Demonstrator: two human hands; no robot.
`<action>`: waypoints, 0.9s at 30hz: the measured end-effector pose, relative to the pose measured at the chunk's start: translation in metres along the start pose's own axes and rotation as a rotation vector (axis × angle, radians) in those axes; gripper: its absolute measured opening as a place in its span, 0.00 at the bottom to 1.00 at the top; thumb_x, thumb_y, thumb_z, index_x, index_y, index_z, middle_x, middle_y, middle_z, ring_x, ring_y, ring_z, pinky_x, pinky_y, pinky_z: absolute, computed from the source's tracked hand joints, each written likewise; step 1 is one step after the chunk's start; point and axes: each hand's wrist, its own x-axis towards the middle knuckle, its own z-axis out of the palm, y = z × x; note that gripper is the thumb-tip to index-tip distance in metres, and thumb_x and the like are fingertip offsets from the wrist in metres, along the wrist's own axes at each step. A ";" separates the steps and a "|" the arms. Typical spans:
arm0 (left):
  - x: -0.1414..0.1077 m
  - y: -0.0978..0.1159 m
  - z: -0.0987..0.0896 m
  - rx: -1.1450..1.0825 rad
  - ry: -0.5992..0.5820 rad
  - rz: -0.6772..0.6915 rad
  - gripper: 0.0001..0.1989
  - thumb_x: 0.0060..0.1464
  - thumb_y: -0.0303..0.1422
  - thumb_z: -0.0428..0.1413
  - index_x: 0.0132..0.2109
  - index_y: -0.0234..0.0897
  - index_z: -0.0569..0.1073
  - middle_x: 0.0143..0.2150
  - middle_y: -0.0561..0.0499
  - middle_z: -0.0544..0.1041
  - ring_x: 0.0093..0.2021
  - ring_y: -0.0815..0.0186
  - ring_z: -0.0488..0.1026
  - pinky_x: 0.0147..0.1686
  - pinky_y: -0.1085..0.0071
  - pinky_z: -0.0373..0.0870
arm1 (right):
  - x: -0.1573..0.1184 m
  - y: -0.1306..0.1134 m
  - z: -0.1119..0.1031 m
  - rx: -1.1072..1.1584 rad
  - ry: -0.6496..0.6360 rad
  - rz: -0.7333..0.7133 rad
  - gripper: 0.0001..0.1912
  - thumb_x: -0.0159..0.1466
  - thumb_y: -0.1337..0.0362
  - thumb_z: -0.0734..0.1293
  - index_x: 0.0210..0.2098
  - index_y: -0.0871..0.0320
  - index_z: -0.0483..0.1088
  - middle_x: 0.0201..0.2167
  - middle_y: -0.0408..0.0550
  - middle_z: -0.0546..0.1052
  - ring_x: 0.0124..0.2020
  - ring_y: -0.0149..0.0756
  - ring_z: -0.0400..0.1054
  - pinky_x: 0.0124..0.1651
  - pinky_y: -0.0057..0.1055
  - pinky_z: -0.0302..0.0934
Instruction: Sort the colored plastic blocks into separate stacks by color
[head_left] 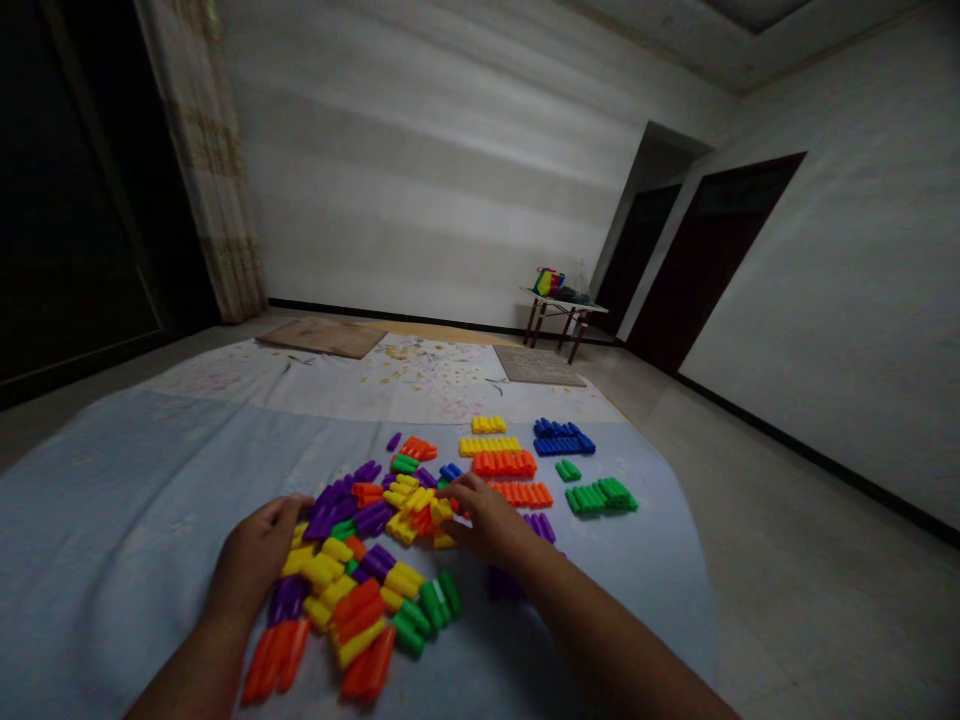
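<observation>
A loose heap of coloured plastic pieces, tube-like and joined in short strips, lies on a cloth-covered surface. My left hand rests against the heap's left edge, beside purple pieces and yellow pieces. Its fingers are partly hidden but look loosely bent rather than clenched. Over the heap's right side reaches my right hand, thumb and forefinger apart around yellow pieces; no firm grip shows. Nearer me are orange strips and green strips.
Right of the heap, pieces lie sorted by colour: yellow rows, orange rows, blue rows, green rows, and purple pieces partly behind my right forearm. Two flat boards lie farther back. A small table stands by the wall.
</observation>
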 end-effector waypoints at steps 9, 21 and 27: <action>0.004 -0.006 0.000 0.016 -0.002 -0.003 0.20 0.46 0.47 0.45 0.31 0.39 0.75 0.34 0.49 0.80 0.38 0.60 0.75 0.39 0.70 0.70 | 0.013 0.003 -0.004 -0.014 -0.145 0.046 0.16 0.54 0.70 0.67 0.43 0.58 0.70 0.40 0.51 0.71 0.34 0.33 0.68 0.38 0.27 0.63; 0.004 -0.011 0.002 -0.009 -0.001 0.022 0.20 0.47 0.47 0.45 0.31 0.40 0.75 0.34 0.50 0.80 0.38 0.61 0.76 0.37 0.72 0.71 | 0.064 0.057 -0.044 -0.057 0.053 0.235 0.23 0.52 0.70 0.68 0.49 0.59 0.67 0.41 0.48 0.66 0.36 0.30 0.66 0.41 0.27 0.61; 0.004 -0.015 0.004 0.001 0.001 0.018 0.19 0.48 0.46 0.45 0.33 0.40 0.75 0.35 0.49 0.80 0.39 0.61 0.75 0.39 0.72 0.69 | 0.106 0.087 -0.038 -0.150 -0.031 0.318 0.24 0.48 0.72 0.69 0.46 0.58 0.70 0.43 0.49 0.67 0.39 0.33 0.66 0.42 0.28 0.61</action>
